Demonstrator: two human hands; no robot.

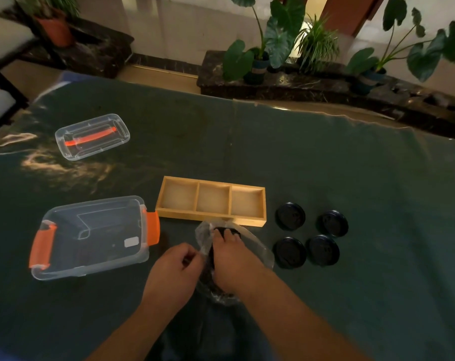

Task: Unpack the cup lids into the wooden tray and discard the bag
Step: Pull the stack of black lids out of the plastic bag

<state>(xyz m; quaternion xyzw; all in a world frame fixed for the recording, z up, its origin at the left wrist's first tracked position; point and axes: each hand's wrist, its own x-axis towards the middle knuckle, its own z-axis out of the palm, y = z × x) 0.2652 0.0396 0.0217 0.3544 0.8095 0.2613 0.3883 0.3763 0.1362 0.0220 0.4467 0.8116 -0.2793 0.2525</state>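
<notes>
Just before the empty wooden tray [211, 201]: left hand [173, 272] is pinching the plastic bag [257, 246] open, so the right hand [231, 259] inside is closing on black lids [225, 231]. Four loose lids [290, 216] are waiting beside it.

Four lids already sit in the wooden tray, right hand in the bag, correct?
Not quite. The head view shows the four black lids lying on the table right of the wooden tray, whose three compartments are empty. The right hand is indeed inside the plastic bag.
</notes>
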